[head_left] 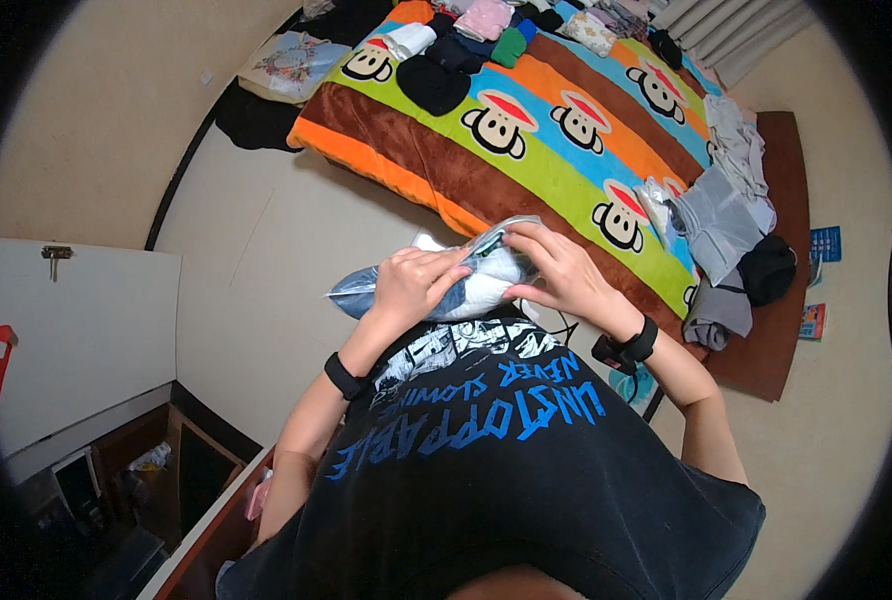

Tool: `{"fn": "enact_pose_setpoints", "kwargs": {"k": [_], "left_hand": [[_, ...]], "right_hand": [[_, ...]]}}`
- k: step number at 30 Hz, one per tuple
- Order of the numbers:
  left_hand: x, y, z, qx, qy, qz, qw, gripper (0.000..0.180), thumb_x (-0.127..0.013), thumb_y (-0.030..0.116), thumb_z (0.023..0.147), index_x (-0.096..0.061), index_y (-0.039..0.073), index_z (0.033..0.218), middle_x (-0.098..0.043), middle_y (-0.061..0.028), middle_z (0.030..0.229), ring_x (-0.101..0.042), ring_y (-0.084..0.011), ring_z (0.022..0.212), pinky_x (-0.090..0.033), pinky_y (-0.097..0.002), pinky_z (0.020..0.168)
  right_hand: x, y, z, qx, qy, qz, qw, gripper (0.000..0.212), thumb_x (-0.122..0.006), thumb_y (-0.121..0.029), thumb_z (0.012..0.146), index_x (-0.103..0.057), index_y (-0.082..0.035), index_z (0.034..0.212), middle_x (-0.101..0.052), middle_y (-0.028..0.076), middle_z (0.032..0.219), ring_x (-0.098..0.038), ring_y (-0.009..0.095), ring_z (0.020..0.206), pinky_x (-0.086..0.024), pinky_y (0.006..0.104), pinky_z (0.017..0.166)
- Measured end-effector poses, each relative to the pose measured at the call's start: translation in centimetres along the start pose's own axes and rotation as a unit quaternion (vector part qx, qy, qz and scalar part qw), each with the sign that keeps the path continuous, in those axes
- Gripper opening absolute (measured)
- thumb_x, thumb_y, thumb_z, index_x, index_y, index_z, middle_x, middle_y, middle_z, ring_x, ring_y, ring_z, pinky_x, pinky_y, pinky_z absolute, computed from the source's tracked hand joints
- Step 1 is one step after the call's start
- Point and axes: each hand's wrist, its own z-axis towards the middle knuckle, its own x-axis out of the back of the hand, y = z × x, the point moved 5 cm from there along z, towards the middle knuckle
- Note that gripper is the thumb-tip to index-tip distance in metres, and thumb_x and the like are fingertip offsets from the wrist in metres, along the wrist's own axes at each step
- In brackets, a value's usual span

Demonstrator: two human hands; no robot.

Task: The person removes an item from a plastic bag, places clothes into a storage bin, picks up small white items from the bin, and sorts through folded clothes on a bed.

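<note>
A clear plastic bag with folded dark blue and white cloth inside is held up in front of my body. My left hand is closed on the bag's upper edge near its middle, fingers bent over the plastic. At the bag's right end, my right hand has its fingers curled over the top edge and its thumb lower down, gripping the plastic. The bag's left end, filled with dark blue cloth, sticks out past my left hand. My fingertips are partly hidden by the plastic.
Ahead stands a bed with a striped monkey-face blanket; folded clothes lie on its far side. A grey clear-fronted bag, a black cap and a rolled grey cloth rest by the brown headboard. A white cabinet stands left.
</note>
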Motion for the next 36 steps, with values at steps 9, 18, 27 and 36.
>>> {"fn": "enact_pose_setpoints", "kwargs": {"k": [9,18,27,36], "left_hand": [[2.2,4.0,6.2,0.067,-0.047,-0.018,0.996,0.018,-0.061,0.025,0.077,-0.069,0.009,0.08,-0.063,-0.0097,0.068,-0.061,-0.024,0.059,-0.047,-0.0316,0.055],[-6.5,4.2,10.0,0.348,-0.095,-0.194,0.912,0.028,-0.058,0.025,0.083,-0.066,-0.001,0.082,-0.063,-0.009,0.067,-0.057,-0.0128,0.062,-0.044,-0.0246,0.058],[-14.2,5.6,14.1,0.431,-0.024,-0.282,0.857,0.032,-0.054,0.026,0.087,-0.064,-0.005,0.084,-0.06,-0.0011,0.07,-0.051,-0.0045,0.063,-0.043,-0.0206,0.059],[-16.4,9.7,16.3,0.438,-0.034,-0.192,0.877,0.036,-0.053,0.029,0.087,-0.063,-0.005,0.085,-0.064,-0.0088,0.068,-0.056,-0.0079,0.063,-0.045,-0.0244,0.06]], "right_hand": [[6.4,1.7,2.6,0.057,-0.105,0.005,0.993,0.045,-0.065,-0.034,0.07,-0.057,-0.001,0.1,-0.057,0.009,0.096,-0.051,0.025,0.093,-0.041,0.0351,0.081],[8.7,14.2,0.3,0.018,-0.204,0.259,0.944,0.035,-0.064,-0.031,0.076,-0.059,0.0,0.091,-0.06,0.012,0.095,-0.056,0.022,0.095,-0.035,0.0385,0.094],[10.2,26.7,-3.1,-0.146,-0.094,0.471,0.865,0.012,-0.057,-0.013,0.084,-0.057,-0.001,0.087,-0.06,0.005,0.097,-0.054,0.011,0.092,-0.041,0.0257,0.083],[11.6,30.2,-5.3,-0.173,-0.134,0.531,0.819,0.011,-0.061,-0.01,0.081,-0.059,-0.001,0.086,-0.061,0.001,0.083,-0.056,0.005,0.077,-0.044,0.0189,0.07]]}}
